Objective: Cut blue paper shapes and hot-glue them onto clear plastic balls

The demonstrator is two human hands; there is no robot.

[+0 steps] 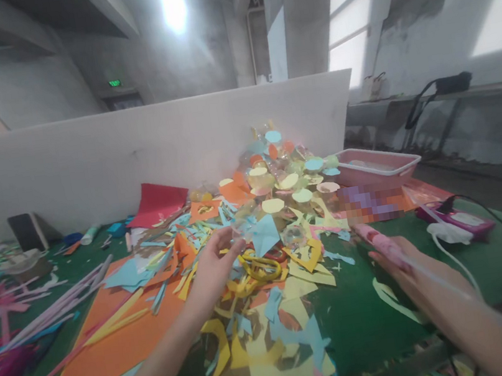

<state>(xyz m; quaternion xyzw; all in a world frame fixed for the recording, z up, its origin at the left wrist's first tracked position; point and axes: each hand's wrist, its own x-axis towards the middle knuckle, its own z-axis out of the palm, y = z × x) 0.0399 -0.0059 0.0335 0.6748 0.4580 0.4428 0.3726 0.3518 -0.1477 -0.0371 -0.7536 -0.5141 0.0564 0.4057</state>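
Observation:
My left hand (220, 257) is closed, thumb and fingers pinching a small clear plastic piece (240, 230). Its exact shape is hard to make out. Just right of the fingertips is a pale blue paper piece (265, 235); whether they touch it I cannot tell. Below lie yellow-handled scissors (260, 266) among paper scraps. My right hand (406, 259) is wrapped round a pink hot glue gun (379, 243), its tip towards the pile. A long clear stick runs back from it over the forearm. Ahead is a heap of clear plastic domes with coloured paper discs (284, 173).
A pink plastic basket (373, 169) stands at the back right. Near it sits a purple device (461, 222) with cords. Orange card (118, 343), pink straws and a phone (28, 234) are on the left. A white board (131, 146) closes off the back.

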